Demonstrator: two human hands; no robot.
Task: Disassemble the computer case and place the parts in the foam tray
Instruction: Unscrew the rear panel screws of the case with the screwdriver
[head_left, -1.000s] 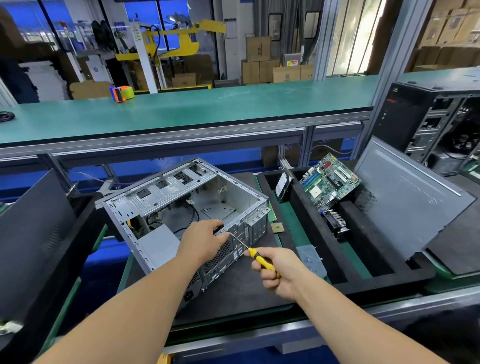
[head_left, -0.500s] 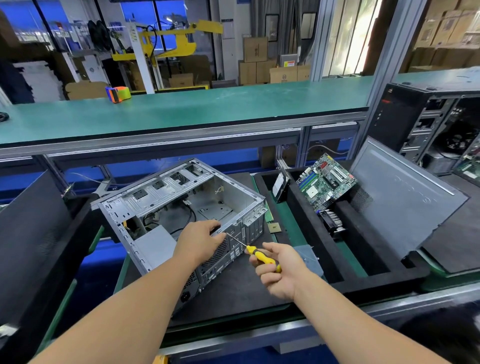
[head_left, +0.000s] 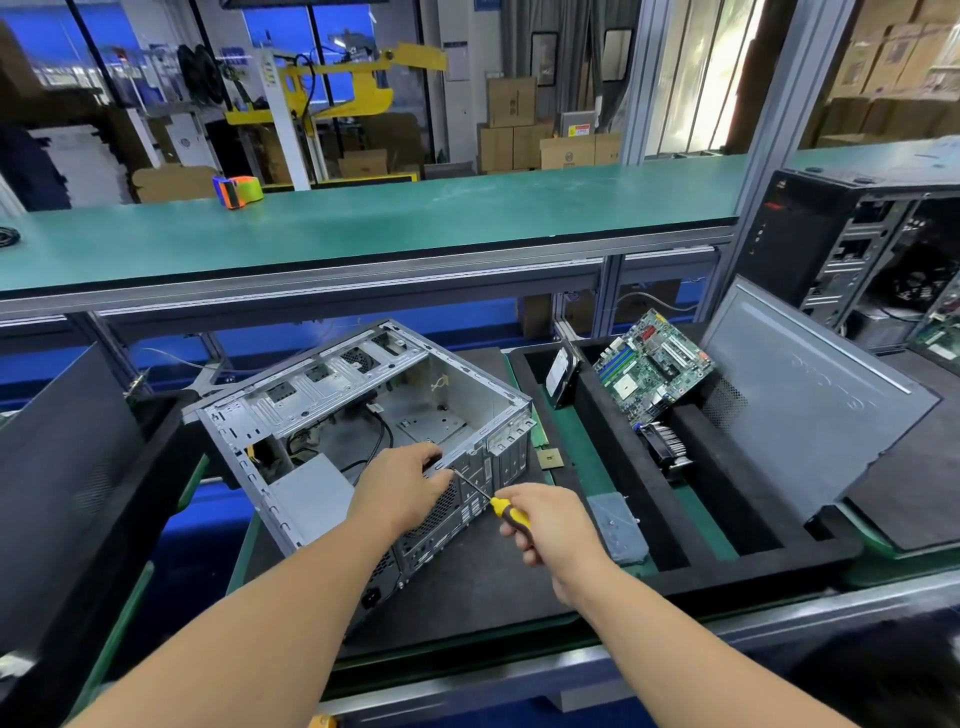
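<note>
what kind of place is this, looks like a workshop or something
Most likely a factory line for taking apart PCs: long green workbench, stacked cardboard boxes behind, and a foam tray holding a motherboard beside the opened computer case.

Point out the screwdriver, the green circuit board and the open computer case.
screwdriver (head_left: 510, 514): head view, on its yellow handle.
circuit board (head_left: 652, 370): head view, on the middle of its green face.
computer case (head_left: 311, 395): head view, on its metal drive frame.
</note>
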